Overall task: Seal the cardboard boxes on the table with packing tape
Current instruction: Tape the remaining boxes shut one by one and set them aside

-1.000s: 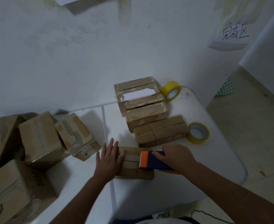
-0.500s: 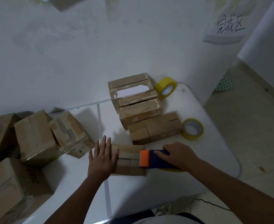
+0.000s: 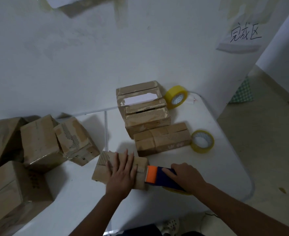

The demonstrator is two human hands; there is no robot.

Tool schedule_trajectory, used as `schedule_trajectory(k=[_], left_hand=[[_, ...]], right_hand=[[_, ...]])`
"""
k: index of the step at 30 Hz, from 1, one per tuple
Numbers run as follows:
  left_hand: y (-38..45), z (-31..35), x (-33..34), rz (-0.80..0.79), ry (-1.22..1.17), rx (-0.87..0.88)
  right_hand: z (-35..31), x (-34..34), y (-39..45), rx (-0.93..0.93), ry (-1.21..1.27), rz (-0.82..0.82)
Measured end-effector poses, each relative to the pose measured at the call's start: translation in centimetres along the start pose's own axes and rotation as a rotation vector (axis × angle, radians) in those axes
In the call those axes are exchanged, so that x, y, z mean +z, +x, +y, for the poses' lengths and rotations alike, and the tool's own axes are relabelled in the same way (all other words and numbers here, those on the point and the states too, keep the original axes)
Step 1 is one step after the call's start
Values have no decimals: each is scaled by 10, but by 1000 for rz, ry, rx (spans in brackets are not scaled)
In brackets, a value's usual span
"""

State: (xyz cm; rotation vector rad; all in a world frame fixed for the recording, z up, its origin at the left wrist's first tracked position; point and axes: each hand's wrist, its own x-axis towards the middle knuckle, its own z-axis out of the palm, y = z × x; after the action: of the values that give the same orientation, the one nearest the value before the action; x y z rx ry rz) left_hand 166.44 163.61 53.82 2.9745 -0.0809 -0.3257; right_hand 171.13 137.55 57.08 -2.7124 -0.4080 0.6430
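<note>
- Near the front edge of the table (image 3: 217,176), a small cardboard box (image 3: 104,164) lies flat under the left hand (image 3: 121,174), whose straight fingers press its top.
- At the box's right end, the right hand (image 3: 186,178) curls round a tape dispenser (image 3: 160,178), its orange head touching the box.
- Judging by this, a strip is being started or finished at that end; next the dispenser needs a steady pull along the seam while the left hand pins the box.
- Hidden: the tape strip itself, the dispenser's roll save a yellow sliver, and the seam under the palm.
- Toward the back right corner, other boxes (image 3: 145,113) and two yellow rolls (image 3: 202,141) wait; whether they are sealed is unclear.
</note>
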Motion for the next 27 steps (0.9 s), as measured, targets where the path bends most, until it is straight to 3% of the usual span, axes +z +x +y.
schedule_trajectory(k=[7, 12, 16, 22, 27], left_hand=[[15, -58, -24, -34, 128, 215], [5, -34, -30, 3, 2, 153], [-1, -36, -15, -60, 108, 184], [4, -35, -9, 12, 117, 189], [7, -40, -5, -20, 207, 249]], right_hand=[[-40, 31, -2, 26, 235, -111], [-52, 47, -9, 73, 367, -96], [-56, 48, -11, 110, 329, -63], [-41, 48, -27, 84, 239, 73], [-45, 51, -29, 80, 127, 122]])
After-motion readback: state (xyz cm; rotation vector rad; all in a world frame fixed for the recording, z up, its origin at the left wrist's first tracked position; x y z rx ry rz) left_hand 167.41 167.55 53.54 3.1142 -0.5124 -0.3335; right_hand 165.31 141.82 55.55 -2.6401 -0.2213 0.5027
